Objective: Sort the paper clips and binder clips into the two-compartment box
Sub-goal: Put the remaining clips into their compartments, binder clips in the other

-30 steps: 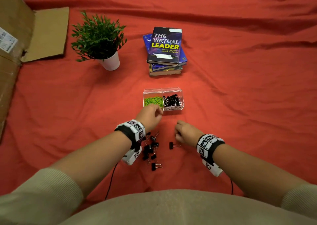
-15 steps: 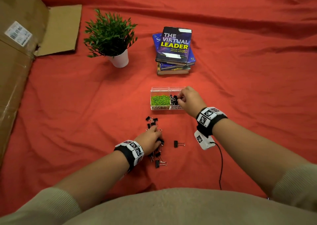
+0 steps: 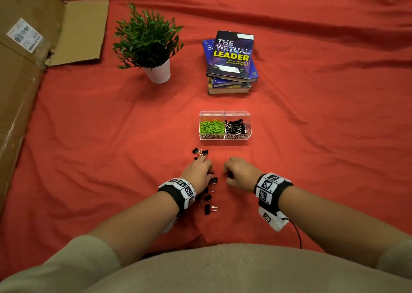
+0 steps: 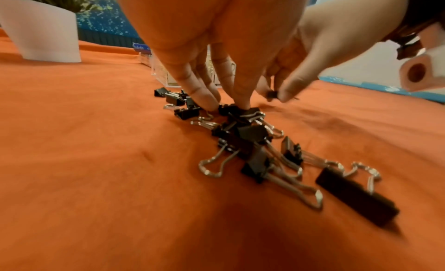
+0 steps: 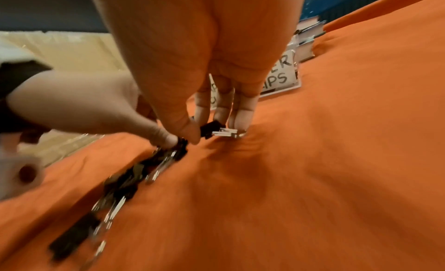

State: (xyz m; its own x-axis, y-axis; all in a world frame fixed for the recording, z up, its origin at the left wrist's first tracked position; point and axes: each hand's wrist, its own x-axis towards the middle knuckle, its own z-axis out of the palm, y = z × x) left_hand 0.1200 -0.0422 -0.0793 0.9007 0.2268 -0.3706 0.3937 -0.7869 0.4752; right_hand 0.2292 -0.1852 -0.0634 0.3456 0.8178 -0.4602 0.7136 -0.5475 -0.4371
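A clear two-compartment box [image 3: 224, 112] stands on the red cloth. Its left half holds green paper clips [image 3: 211, 126] and its right half black binder clips [image 3: 236, 126]. Loose black binder clips [image 3: 208, 200] lie in a strip just in front of the box. My left hand [image 3: 208, 170] reaches down onto that strip, and thumb and finger pinch one clip [image 4: 231, 109] at its top. Just to the right, my right hand [image 3: 227, 173] pinches a single binder clip [image 5: 210, 129] that rests on the cloth, thumb on one side and fingers on the other.
A potted plant [image 3: 148, 45] and a stack of books [image 3: 231, 60] stand behind the box. A flattened cardboard box [image 3: 26, 58] lies along the left side. A cable [image 3: 296, 232] trails from my right wrist. Wrinkled red cloth [image 3: 334, 136] covers the whole surface.
My right hand has come back from the binder-clip compartment down to the cloth and taken hold of the lone clip. My left hand has moved a little farther up the strip of clips.
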